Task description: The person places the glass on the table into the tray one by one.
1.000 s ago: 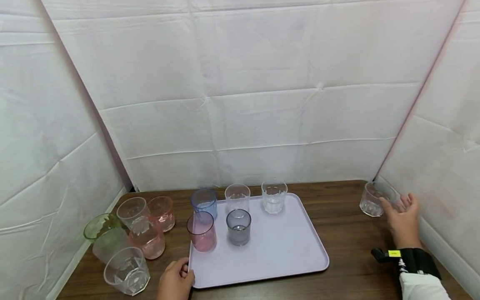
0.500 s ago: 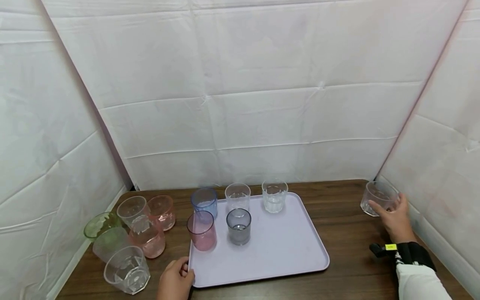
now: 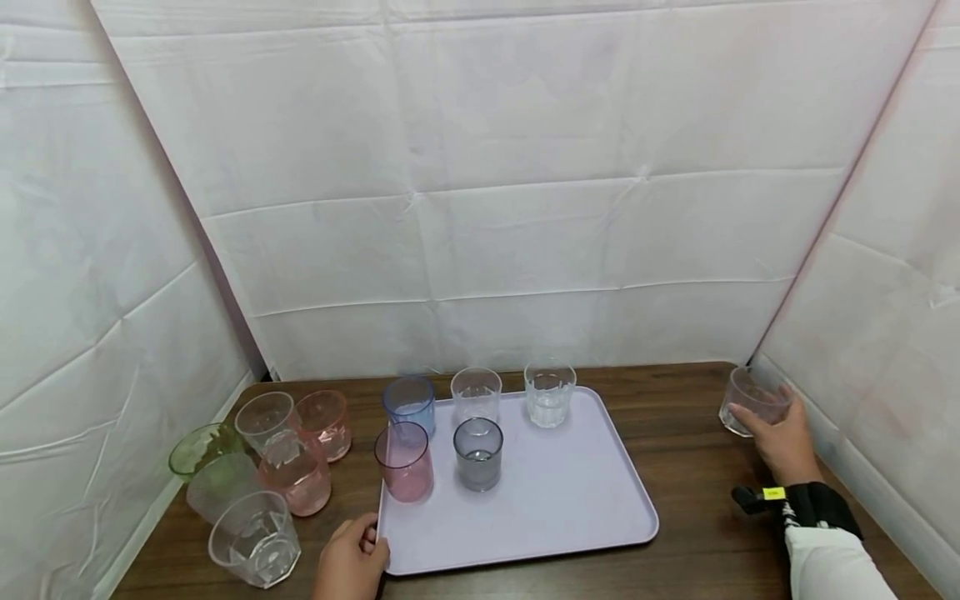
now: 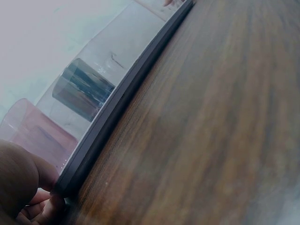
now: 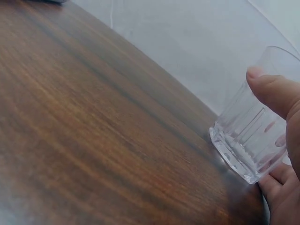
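Observation:
My right hand (image 3: 786, 443) grips a clear glass tumbler (image 3: 738, 410) at the far right of the table. In the right wrist view the thumb lies across the side of the tumbler (image 5: 241, 119), fingers showing beyond its faceted base. My left hand (image 3: 351, 560) pinches the near left corner of a pale lilac tray (image 3: 555, 508); the left wrist view shows thumb and fingers at the dark tray edge (image 4: 105, 124). Standing on the tray are a pink glass (image 3: 405, 471), a grey glass (image 3: 477, 467), a blue glass (image 3: 411, 408) and two clear ones (image 3: 547, 400).
Left of the tray stands a cluster: a green glass (image 3: 198, 450), pinkish glasses (image 3: 303, 487) and clear ones (image 3: 258, 546). White cloth walls (image 3: 517, 233) close off the back and both sides of the brown wooden table (image 3: 690, 483).
My right hand has moved left onto the clear tumbler and its fingers have closed round it. The left hand and the tray have stayed in place.

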The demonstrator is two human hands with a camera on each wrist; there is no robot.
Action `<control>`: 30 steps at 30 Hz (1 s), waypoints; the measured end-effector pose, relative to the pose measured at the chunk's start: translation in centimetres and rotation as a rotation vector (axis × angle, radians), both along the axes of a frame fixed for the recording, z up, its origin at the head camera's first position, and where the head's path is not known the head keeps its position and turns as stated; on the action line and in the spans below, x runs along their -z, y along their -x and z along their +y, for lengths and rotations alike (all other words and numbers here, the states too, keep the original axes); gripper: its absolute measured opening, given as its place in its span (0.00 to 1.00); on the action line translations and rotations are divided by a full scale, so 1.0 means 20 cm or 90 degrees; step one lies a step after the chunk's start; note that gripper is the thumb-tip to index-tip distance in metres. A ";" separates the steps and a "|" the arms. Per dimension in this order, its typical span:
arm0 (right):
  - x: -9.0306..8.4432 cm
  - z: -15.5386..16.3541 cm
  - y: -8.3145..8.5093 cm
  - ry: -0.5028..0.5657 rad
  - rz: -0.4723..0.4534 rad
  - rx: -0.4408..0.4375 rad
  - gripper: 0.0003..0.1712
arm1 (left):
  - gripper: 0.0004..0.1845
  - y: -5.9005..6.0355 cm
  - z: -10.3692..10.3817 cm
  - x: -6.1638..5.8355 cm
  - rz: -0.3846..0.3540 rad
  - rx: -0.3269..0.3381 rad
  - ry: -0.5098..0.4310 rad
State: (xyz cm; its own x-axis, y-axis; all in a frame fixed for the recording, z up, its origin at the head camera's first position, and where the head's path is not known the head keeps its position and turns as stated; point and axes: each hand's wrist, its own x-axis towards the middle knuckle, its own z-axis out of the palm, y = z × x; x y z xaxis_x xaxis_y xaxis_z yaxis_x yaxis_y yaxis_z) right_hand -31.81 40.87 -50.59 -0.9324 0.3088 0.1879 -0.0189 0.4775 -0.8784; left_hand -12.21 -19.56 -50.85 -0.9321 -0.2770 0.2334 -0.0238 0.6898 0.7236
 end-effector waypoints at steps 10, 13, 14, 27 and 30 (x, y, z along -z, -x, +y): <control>-0.03 -0.05 -0.04 -0.013 0.011 -0.011 0.63 | 0.16 0.00 0.00 -0.01 -0.013 -0.006 -0.015; -0.04 -0.09 -0.05 -0.018 0.018 -0.012 0.63 | 0.16 0.00 0.00 -0.01 -0.016 -0.010 -0.018; -0.05 -0.11 -0.06 -0.020 0.022 -0.015 0.62 | 0.16 0.00 0.00 -0.01 -0.017 -0.011 -0.017; -0.26 -0.41 -0.10 -0.057 0.126 -0.078 0.56 | 0.16 0.00 0.00 0.00 -0.018 -0.010 -0.006; -0.31 -0.52 -0.13 -0.062 0.137 -0.130 0.55 | 0.16 0.00 0.00 0.00 -0.028 -0.010 -0.003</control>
State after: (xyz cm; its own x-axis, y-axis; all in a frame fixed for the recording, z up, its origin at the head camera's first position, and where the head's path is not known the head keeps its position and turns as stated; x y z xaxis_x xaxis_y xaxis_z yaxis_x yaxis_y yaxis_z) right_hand -29.25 30.47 -44.44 -0.9088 0.0893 0.4076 -0.3042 0.5269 -0.7936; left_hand -12.26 -19.58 -50.77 -0.9371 -0.2922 0.1910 -0.0663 0.6862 0.7244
